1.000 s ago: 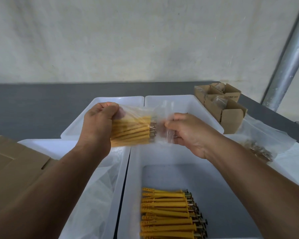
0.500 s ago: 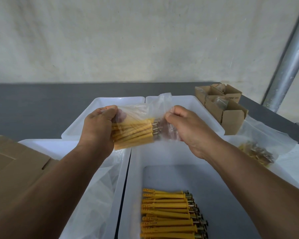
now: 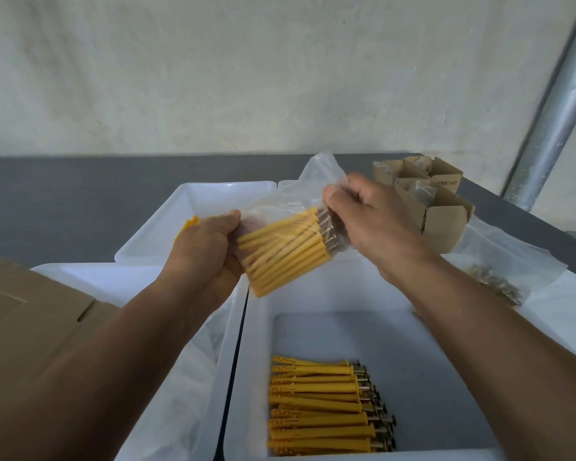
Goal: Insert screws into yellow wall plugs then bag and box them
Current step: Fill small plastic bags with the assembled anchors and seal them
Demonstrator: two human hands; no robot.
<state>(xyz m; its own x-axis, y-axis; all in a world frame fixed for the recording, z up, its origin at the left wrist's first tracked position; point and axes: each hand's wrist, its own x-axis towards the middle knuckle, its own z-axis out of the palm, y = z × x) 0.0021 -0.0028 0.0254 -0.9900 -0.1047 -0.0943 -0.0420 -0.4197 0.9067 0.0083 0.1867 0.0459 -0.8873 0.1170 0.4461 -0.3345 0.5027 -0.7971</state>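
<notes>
Above the white bin [image 3: 316, 294] on the counter [image 3: 64, 201], both hands hold a clear bag [image 3: 290, 199] packed with a bundle of yellow wall plugs [image 3: 280, 256], which tilts with its screw heads up to the right. The left hand [image 3: 207, 251] grips the bundle's lower end, while the right hand [image 3: 373, 221] pinches the bag at the screw heads. More assembled plugs [image 3: 320, 407] lie in a row in the bin below. Small cardboard boxes [image 3: 443, 224] stand at the far right.

Between your left hand [image 3: 203, 251] and right hand [image 3: 371, 224] the bag of plugs [image 3: 280, 252] hangs where the left tub [image 3: 87, 272] meets the right tub [image 3: 326, 294]; loose plugs [image 3: 316, 407] lie in the right tub. Boxes [image 3: 443, 224] stand far right, a screw bag [image 3: 494, 282] before them, cardboard [image 3: 30, 324] at your left
</notes>
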